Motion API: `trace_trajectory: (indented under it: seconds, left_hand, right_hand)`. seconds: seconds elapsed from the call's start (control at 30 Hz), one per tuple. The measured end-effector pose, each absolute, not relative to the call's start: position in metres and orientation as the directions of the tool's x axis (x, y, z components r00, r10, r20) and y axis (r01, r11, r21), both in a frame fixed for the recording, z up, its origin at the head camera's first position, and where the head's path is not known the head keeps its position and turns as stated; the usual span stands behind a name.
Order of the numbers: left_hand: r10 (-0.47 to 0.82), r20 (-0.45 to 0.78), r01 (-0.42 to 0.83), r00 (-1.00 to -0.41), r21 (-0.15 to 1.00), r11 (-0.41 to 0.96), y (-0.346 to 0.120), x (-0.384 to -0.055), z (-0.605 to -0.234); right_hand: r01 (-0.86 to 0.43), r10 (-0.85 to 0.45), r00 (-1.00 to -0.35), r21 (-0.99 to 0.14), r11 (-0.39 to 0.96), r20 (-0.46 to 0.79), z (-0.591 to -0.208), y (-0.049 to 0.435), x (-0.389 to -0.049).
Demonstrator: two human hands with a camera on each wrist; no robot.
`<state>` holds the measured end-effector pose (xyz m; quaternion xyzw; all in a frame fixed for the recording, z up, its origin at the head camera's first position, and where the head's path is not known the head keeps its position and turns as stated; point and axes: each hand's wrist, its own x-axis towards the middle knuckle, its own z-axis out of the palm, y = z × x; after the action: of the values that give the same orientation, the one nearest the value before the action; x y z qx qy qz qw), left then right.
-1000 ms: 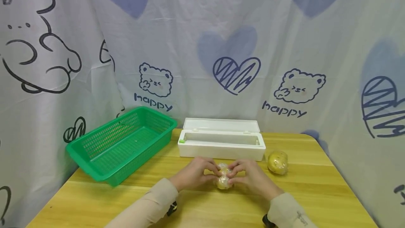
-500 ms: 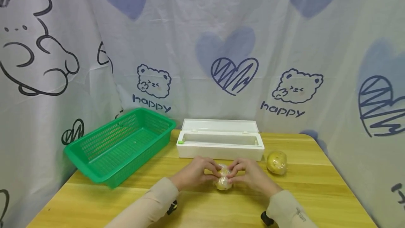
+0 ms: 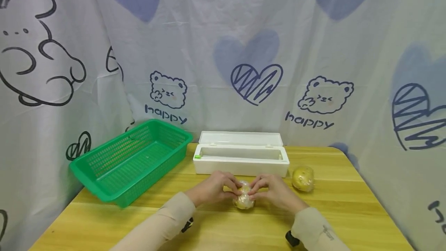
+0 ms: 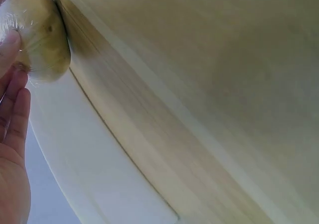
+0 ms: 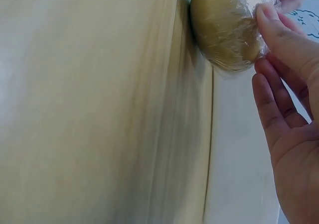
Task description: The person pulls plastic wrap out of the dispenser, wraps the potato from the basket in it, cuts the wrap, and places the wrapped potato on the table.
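A yellow potato (image 3: 244, 203) wrapped in clear cling film sits on the table between my hands in the head view. My left hand (image 3: 216, 189) pinches the film on its left side with thumb and fingers. From the right, my right hand (image 3: 277, 195) pinches the film with thumb and forefinger. Both wrist views show the wrapped potato (image 4: 50, 35) close up. Crinkled film (image 5: 251, 15) gathers on its upper side under the right thumb. The other right fingers reach below, near the potato. Hands cover part of the potato in each view.
Behind the hands stands a long white film dispenser (image 3: 240, 165) with its lid raised. To the right lies another film-wrapped potato (image 3: 303, 178). A green plastic basket (image 3: 118, 195) occupies the left of the wooden table (image 3: 334, 212). A printed curtain (image 3: 209, 7) hangs behind.
Both hands stay at the potato, with only slight finger movement at the film. The whole head view has shifted a little to the left.
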<state>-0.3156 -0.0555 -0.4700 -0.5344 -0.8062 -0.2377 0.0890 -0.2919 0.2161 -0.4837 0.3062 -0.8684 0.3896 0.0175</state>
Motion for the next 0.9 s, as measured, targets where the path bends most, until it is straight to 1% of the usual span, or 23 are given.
trace_trajectory:
  seconds: [0.17,0.3,0.47,0.63,0.8,0.9]
  left_hand:
    - [0.832,0.397,0.914,-0.388,0.283,0.291,-0.0586,-0.3173,-0.4714]
    - [0.835,0.382,0.905,-0.397,0.318,0.284,-0.0607,-0.3165,-0.4708]
    - [0.83,0.371,0.893,-0.416,0.337,0.297,-0.0613,-0.3154,-0.4698]
    - [0.822,0.37,0.885,-0.433,0.347,0.31,-0.0606,-0.3151,-0.4717]
    - [0.821,0.364,0.881,-0.439,0.352,0.315,-0.062,-0.3163,-0.4752]
    - [0.829,0.364,0.888,-0.425,0.344,0.304,-0.0635,-0.3176,-0.4768]
  right_hand:
    - [-0.536,-0.526,-0.809,-0.697,0.476,0.262,-0.4844,0.2145,-0.2962]
    - [-0.547,-0.544,-0.797,-0.697,0.464,0.263,-0.4831,0.2172,-0.2988]
    - [-0.565,-0.577,-0.777,-0.683,0.463,0.251,-0.4792,0.2216,-0.3004]
    - [-0.588,-0.595,-0.758,-0.675,0.446,0.267,-0.4795,0.2238,-0.3001]
    - [-0.582,-0.581,-0.766,-0.68,0.446,0.275,-0.4812,0.2233,-0.2994]
    - [-0.576,-0.572,-0.775,-0.674,0.462,0.27,-0.4817,0.2236,-0.2977]
